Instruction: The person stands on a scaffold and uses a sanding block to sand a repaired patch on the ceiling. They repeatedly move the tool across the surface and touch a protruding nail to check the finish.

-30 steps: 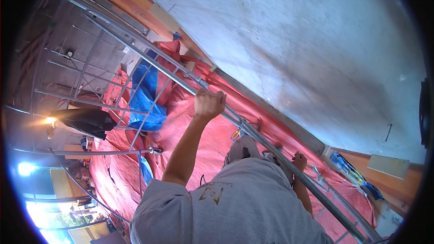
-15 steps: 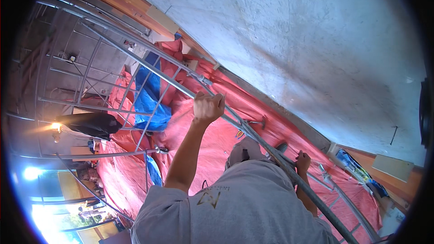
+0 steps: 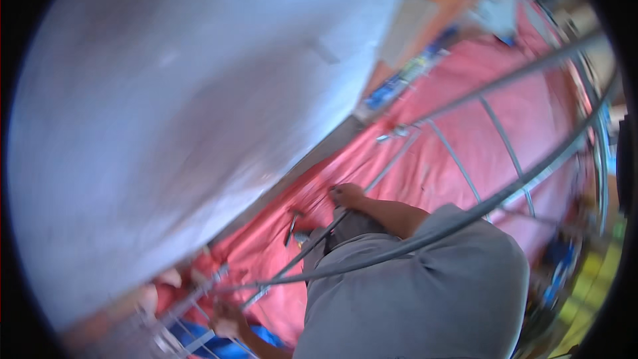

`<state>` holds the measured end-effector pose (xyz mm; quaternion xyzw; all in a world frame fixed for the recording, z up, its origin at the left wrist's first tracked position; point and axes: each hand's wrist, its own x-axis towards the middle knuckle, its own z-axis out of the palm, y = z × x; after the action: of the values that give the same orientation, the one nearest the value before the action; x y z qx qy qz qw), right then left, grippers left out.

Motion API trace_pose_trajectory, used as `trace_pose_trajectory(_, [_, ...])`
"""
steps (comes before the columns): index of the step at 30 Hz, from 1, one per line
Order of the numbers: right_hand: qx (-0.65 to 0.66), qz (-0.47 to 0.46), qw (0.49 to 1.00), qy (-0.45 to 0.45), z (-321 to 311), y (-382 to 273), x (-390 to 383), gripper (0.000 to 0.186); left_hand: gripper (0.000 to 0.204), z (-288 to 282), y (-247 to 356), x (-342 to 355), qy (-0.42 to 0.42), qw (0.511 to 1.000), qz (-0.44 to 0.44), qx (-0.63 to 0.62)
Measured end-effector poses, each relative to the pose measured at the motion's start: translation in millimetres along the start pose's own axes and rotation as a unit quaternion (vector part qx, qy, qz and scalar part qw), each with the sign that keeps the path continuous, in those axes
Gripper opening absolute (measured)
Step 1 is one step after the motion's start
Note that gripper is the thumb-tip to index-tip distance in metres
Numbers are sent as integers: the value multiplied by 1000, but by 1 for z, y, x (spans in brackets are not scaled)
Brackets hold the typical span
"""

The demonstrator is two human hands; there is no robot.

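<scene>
My left hand [image 3: 227, 322], blurred by motion, is wrapped round a grey metal pipe [image 3: 292, 262] of a scaffold frame at the lower left. In front of my body, my right hand [image 3: 347, 195] has its fingers curled in; whatever they may hold is hidden by blur. Beneath the hands spreads a creased red tarp [image 3: 458, 113]. On it lies a hammer [image 3: 291, 227], just left of my right hand. A thicker, curved metal rail [image 3: 425, 239] crosses my torso.
A large pale board or wall [image 3: 199, 106] fills the left side. Scaffold rungs [image 3: 508, 136] stand over the tarp at the right. A blue tarp [image 3: 209, 342] shows at the lower left. Yellow blocks or panels [image 3: 591, 286] appear at the far right, blurred.
My view has swung to the right, so the pale wall now appears on the left. The left hand stays on the pipe; the right hand now appears left of my body's middle.
</scene>
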<state>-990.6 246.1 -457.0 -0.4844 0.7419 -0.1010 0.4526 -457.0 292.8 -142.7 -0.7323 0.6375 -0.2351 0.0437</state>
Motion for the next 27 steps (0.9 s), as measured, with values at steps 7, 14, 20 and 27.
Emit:
trace_pose_trajectory(7, [30, 40, 997, 52, -35, -4, -32, 45, 32, -57, 76, 32, 40, 999, 20, -11])
trace_pose_trajectory(14, [38, 24, 997, 68, -32, -20, -39, 42, 32, -49, 107, 52, 65, 997, 44, -28])
trace_pose_trajectory(20, [75, 34, 991, 110, -19, -6, -31, 36, 32, -48, 101, 53, 81, 995, 59, -30])
trace_pose_trajectory(27, [50, 36, 980, 190, -11, -19, -38, 34, 32, -33, 53, 30, 97, 993, 48, -35])
